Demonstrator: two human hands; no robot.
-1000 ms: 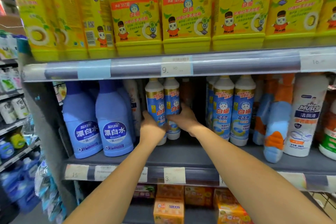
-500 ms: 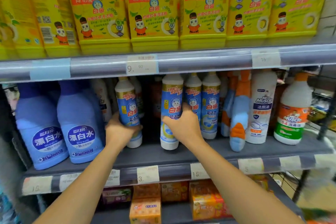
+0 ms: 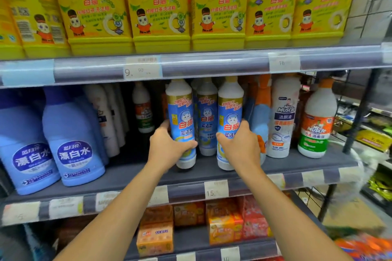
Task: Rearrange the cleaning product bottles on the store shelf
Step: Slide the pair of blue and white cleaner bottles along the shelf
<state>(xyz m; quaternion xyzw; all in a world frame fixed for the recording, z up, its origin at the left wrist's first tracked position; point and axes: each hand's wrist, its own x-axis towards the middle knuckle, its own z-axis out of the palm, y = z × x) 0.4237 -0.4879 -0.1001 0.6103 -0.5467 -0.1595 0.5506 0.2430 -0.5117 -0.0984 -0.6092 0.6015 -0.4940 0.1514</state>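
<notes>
Two white bottles with blue cat labels stand upright at the front of the middle shelf (image 3: 131,178). My left hand (image 3: 167,147) grips the left bottle (image 3: 181,116) round its lower half. My right hand (image 3: 240,146) grips the right bottle (image 3: 230,112) the same way. A third bottle of the same kind (image 3: 206,116) stands just behind, between the two. The bases of both held bottles sit at shelf level.
Two large blue bleach bottles (image 3: 72,140) stand at the left, a Mr Muscle bottle (image 3: 283,116) and an orange-capped one (image 3: 316,123) at the right. Yellow detergent jugs (image 3: 159,10) fill the shelf above. Orange boxes (image 3: 156,237) lie on the shelf below.
Both hands have carried their bottles to the right along the shelf. The two bottles now stand side by side in front of the matching ones, and the view has shifted right.
</notes>
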